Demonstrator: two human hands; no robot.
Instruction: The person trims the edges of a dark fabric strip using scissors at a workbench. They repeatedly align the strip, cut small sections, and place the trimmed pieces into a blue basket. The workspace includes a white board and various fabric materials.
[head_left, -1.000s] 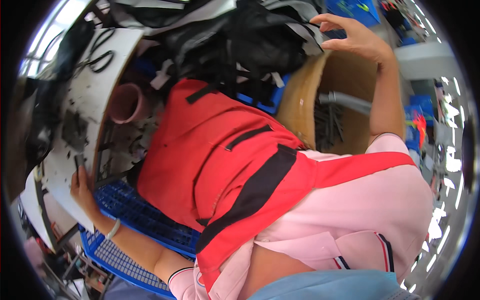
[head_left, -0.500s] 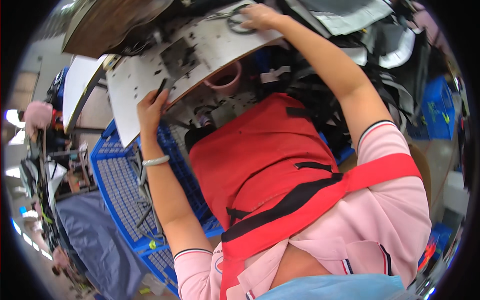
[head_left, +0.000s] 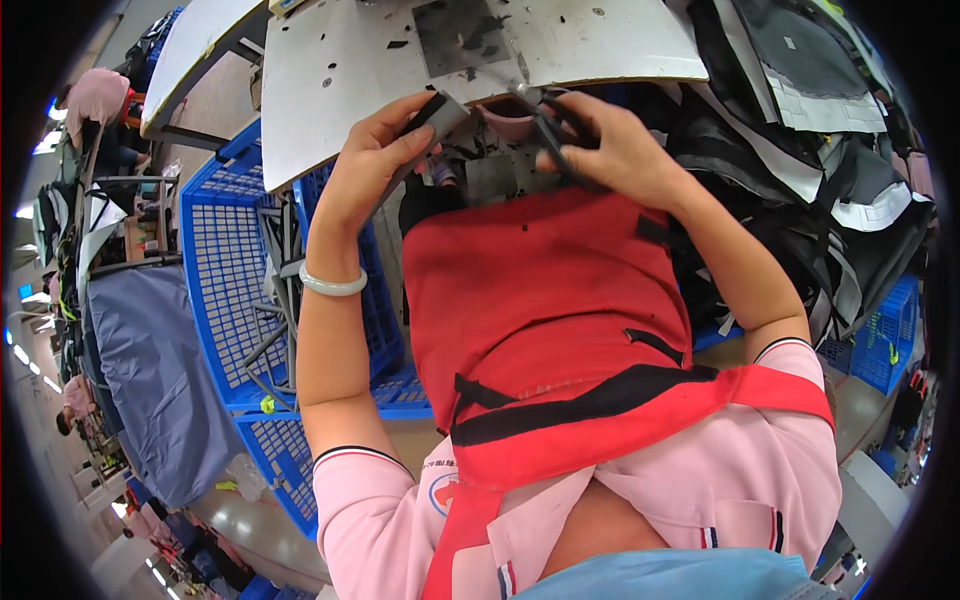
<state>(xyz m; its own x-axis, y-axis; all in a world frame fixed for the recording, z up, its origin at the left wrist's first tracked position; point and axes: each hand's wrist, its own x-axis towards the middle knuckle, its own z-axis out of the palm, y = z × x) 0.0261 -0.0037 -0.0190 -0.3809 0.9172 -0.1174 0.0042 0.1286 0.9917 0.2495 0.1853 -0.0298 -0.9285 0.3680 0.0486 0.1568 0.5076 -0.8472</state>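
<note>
Near the front edge of the white work table (head_left: 350,60), my left hand (head_left: 380,150) pinches a grey and black strip (head_left: 443,112), whose end sticks out past the fingers. The strip's lower part hangs down behind the wrist. My right hand (head_left: 625,150) grips a pair of dark-handled scissors (head_left: 548,130), fingers through or round the loops. Their blades are blurred and point up toward the table edge, a short gap to the right of the strip's end.
Dark scraps lie around a grey patch (head_left: 460,35) on the table. A pink bucket (head_left: 507,122) stands beneath its edge. Grey strips fill the blue basket (head_left: 225,290) on the left. Black and white fabric pieces (head_left: 815,100) are heaped at right. A red apron (head_left: 550,270) covers my lap.
My right hand has lifted the scissors off the table and brought them toward my body. My left hand has moved right with the strip, and the view has shifted.
</note>
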